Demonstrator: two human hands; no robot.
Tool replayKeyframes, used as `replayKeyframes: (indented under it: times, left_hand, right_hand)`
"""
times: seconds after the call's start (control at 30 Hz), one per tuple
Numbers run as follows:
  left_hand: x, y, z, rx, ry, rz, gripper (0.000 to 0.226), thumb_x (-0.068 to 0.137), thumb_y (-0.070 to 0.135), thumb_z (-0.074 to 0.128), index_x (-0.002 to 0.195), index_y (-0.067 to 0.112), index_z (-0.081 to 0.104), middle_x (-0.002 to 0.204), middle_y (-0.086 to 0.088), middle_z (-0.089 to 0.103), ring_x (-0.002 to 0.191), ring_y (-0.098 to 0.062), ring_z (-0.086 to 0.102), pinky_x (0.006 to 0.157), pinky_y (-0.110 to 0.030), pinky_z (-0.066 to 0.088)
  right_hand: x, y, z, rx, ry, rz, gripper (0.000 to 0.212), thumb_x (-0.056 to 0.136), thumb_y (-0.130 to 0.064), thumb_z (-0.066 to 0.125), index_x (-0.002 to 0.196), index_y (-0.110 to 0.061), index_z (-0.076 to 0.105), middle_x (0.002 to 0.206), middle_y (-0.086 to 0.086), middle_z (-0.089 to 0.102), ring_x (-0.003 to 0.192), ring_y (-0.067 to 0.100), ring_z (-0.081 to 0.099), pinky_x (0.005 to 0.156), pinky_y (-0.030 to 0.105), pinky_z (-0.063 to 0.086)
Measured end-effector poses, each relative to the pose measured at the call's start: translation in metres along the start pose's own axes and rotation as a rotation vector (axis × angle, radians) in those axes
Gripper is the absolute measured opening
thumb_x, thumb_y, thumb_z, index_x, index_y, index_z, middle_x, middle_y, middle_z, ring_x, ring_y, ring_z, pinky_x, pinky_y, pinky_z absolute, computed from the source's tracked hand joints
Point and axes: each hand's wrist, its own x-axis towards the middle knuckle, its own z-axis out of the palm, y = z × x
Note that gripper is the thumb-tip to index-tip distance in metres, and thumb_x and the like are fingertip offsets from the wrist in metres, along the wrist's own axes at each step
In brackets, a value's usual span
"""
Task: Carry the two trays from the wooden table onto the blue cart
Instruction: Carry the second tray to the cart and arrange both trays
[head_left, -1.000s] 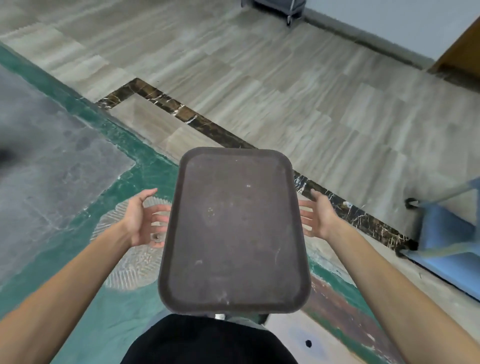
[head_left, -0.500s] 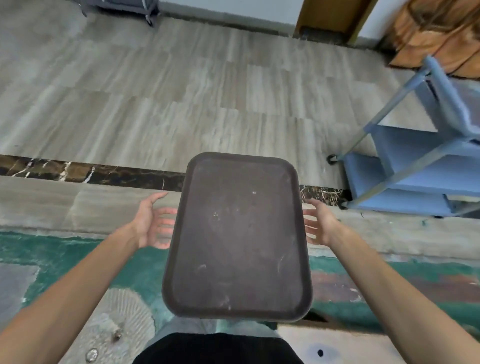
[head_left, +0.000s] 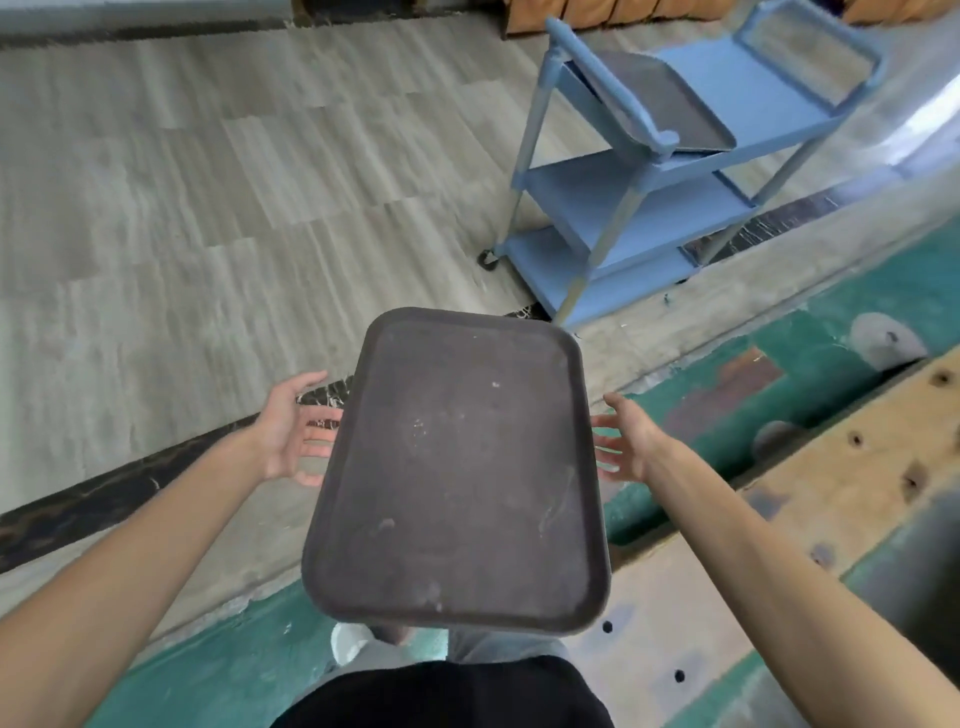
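I hold a dark brown rectangular tray (head_left: 460, 467) flat in front of my waist. My left hand (head_left: 291, 428) grips its left edge with fingers under the rim. My right hand (head_left: 626, 439) supports its right edge the same way. The blue cart (head_left: 670, 171) with three shelves stands ahead and to the right on the pale floor. A second dark tray (head_left: 670, 101) lies on the cart's top shelf, near its left handle.
A wooden table (head_left: 852, 467) edge with dark knots runs along the lower right. Green patterned floor (head_left: 852, 322) lies between me and the cart, crossed by a dark marble strip (head_left: 104, 499). Brown furniture (head_left: 571, 13) stands against the far wall.
My view has swung right, so the blue cart has come fully into sight, with a tray on its top shelf. The wooden table edge has appeared at the right. Both hands still hold the tray.
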Motion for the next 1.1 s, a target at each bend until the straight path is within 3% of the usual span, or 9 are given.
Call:
replayKeyframes:
  times: [0.1,0.33,0.47,0.7,0.83,1.1]
  left_hand:
    - [0.029,0.040,0.042,0.082,-0.017,-0.013,0.068,0.068,0.072,0.053,0.104,0.014,0.059,0.085,-0.011,0.058,0.081,-0.028,0.052,0.076,-0.046,0.040]
    - [0.094,0.135,0.166,0.241,-0.041,-0.021,0.064,0.073,0.073,0.050,0.101,0.016,0.057,0.073,-0.009,0.063,0.076,-0.027,0.054,0.075,-0.043,0.041]
    - [0.119,0.184,0.237,0.317,-0.102,-0.013,0.065,0.072,0.072,0.053,0.106,0.016,0.059,0.080,-0.011,0.063,0.080,-0.027,0.056,0.077,-0.045,0.041]
    - [0.153,0.244,0.349,0.435,-0.135,0.030,0.065,0.070,0.070,0.055,0.107,0.017,0.059,0.081,-0.008,0.060,0.075,-0.024,0.054,0.073,-0.041,0.043]
    - [0.179,0.272,0.415,0.514,-0.174,0.042,0.063,0.064,0.070,0.056,0.101,0.019,0.058,0.074,-0.005,0.062,0.074,-0.023,0.053,0.071,-0.038,0.041]
    - [0.258,0.330,0.555,0.579,-0.257,0.041,0.066,0.071,0.072,0.051,0.104,0.017,0.063,0.076,-0.007,0.066,0.070,-0.023,0.057,0.072,-0.037,0.040]
  right_hand:
    - [0.026,-0.015,-0.037,0.065,0.011,0.032,0.046,0.098,-0.055,0.041,0.094,-0.014,0.062,0.093,0.008,0.063,0.080,0.023,0.056,0.068,0.035,0.044]
    - [0.097,-0.065,-0.134,0.244,0.018,0.062,0.043,0.099,-0.053,0.039,0.094,-0.015,0.061,0.092,0.008,0.062,0.079,0.023,0.055,0.068,0.036,0.043]
    - [0.120,-0.088,-0.194,0.326,0.032,0.081,0.041,0.098,-0.052,0.040,0.090,-0.017,0.059,0.088,0.007,0.061,0.072,0.022,0.054,0.065,0.035,0.042]
    - [0.152,-0.120,-0.283,0.395,0.082,0.082,0.046,0.098,-0.056,0.039,0.103,-0.016,0.062,0.104,0.010,0.065,0.096,0.025,0.059,0.070,0.044,0.045]
    - [0.171,-0.130,-0.330,0.457,0.123,0.087,0.046,0.097,-0.057,0.040,0.102,-0.017,0.061,0.103,0.010,0.065,0.095,0.026,0.059,0.070,0.044,0.045]
    - [0.233,-0.182,-0.433,0.519,0.206,0.115,0.044,0.100,-0.056,0.040,0.095,-0.016,0.058,0.098,0.011,0.062,0.092,0.027,0.057,0.071,0.042,0.044]
